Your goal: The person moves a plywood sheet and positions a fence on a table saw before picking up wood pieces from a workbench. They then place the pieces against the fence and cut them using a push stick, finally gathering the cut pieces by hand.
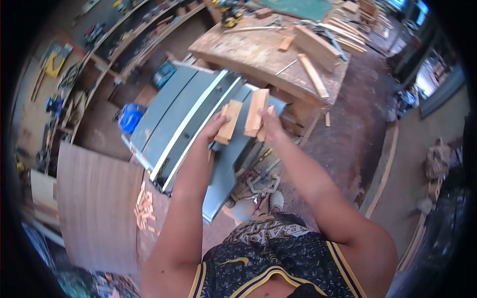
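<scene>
Short pale wooden blocks are in both hands, held above a grey table saw (pixel 169 104). My left hand (pixel 214 125) is wrapped round the left wooden blocks (pixel 231 121). Just to the right, my right hand (pixel 271 123) grips the right wooden blocks (pixel 257 111), which stand slightly tilted. A narrow gap separates the two groups. The fingers on the far sides of the blocks are partly hidden, and the exact number of pieces in each hand cannot be made out.
A wooden workbench (pixel 238 47) with boards and tools stands ahead. At left are shelves (pixel 107 64), a blue object (pixel 131 117) and a large brown panel (pixel 99 208). Wood offcuts (pixel 144 208) and a metal clamp (pixel 263 185) lie low down.
</scene>
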`<state>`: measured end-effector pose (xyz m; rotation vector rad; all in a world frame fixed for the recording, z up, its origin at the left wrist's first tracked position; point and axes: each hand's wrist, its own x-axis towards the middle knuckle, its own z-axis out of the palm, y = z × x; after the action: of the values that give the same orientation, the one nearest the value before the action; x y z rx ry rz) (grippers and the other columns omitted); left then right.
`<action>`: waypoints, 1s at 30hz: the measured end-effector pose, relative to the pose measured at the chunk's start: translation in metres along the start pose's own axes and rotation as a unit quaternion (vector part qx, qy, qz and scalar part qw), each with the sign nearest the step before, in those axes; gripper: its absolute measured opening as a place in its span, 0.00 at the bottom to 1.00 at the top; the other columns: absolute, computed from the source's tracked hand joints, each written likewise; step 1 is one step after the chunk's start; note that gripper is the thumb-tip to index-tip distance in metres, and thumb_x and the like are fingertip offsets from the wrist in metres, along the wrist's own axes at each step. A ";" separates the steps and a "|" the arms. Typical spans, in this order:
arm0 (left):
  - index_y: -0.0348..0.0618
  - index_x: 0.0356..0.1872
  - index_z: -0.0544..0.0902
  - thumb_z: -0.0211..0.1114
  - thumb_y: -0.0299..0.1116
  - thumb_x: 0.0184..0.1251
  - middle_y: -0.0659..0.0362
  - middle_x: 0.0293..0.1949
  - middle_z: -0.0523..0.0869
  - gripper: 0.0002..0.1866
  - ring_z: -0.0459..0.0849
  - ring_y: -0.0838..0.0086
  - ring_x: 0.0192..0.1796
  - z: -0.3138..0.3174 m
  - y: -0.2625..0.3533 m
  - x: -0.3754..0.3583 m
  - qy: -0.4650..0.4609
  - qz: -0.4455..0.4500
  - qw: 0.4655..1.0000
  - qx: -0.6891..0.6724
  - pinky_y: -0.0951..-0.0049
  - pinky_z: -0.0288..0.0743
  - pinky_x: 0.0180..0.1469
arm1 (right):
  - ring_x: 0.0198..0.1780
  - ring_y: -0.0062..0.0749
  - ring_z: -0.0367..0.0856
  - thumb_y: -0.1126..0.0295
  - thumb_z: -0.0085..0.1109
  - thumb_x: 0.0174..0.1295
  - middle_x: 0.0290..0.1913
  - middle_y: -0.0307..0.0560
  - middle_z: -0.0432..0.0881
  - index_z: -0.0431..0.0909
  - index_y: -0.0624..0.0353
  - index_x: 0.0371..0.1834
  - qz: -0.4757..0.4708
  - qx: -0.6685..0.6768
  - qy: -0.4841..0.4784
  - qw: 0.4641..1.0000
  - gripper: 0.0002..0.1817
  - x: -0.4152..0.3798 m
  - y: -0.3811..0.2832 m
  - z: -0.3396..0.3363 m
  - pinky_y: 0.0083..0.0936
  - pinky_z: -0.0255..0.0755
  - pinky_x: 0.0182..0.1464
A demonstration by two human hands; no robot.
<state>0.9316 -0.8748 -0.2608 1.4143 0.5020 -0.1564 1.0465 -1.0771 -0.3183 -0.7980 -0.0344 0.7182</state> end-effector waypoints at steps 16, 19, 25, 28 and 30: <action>0.45 0.60 0.78 0.64 0.43 0.65 0.51 0.52 0.83 0.24 0.81 0.57 0.55 0.023 0.055 -0.035 0.304 0.075 0.786 0.533 0.60 0.76 0.56 | 0.64 0.43 0.70 0.61 0.66 0.60 0.63 0.52 0.65 0.41 0.56 0.76 0.042 0.004 -0.026 0.999 0.48 -0.003 -0.016 -0.001 0.42 0.69 0.64; 0.45 0.56 0.80 0.63 0.38 0.64 0.50 0.47 0.84 0.20 0.82 0.55 0.53 0.049 0.031 -0.036 0.287 0.274 0.686 0.610 0.59 0.76 0.55 | 0.64 0.43 0.70 0.61 0.65 0.61 0.64 0.52 0.66 0.41 0.56 0.76 0.041 0.007 -0.021 0.999 0.48 -0.003 -0.017 0.002 0.42 0.70 0.63; 0.41 0.60 0.76 0.62 0.41 0.63 0.42 0.51 0.83 0.25 0.80 0.48 0.56 0.056 -0.021 -0.020 0.129 0.152 0.799 0.568 0.57 0.73 0.60 | 0.59 0.40 0.75 0.66 0.64 0.63 0.60 0.50 0.70 0.44 0.54 0.75 0.035 0.024 0.029 0.999 0.44 -0.010 -0.016 0.008 0.40 0.76 0.56; 0.32 0.64 0.71 0.63 0.43 0.63 0.39 0.51 0.82 0.32 0.81 0.49 0.55 0.037 -0.009 -0.006 0.119 0.064 0.827 0.546 0.59 0.73 0.59 | 0.58 0.38 0.75 0.67 0.66 0.62 0.60 0.50 0.70 0.45 0.54 0.75 0.005 0.020 0.034 0.999 0.44 -0.006 -0.013 0.008 0.39 0.76 0.56; 0.32 0.64 0.70 0.63 0.43 0.63 0.41 0.49 0.83 0.32 0.82 0.52 0.53 0.029 0.003 -0.001 0.103 0.060 0.854 0.507 0.62 0.74 0.58 | 0.59 0.37 0.75 0.67 0.66 0.62 0.61 0.50 0.70 0.44 0.54 0.76 0.007 0.036 0.010 0.999 0.45 -0.012 -0.019 0.009 0.39 0.76 0.57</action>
<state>0.9387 -0.9027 -0.2553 2.5198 0.5249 -0.1778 1.0453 -1.0869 -0.2965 -0.7374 0.0150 0.7207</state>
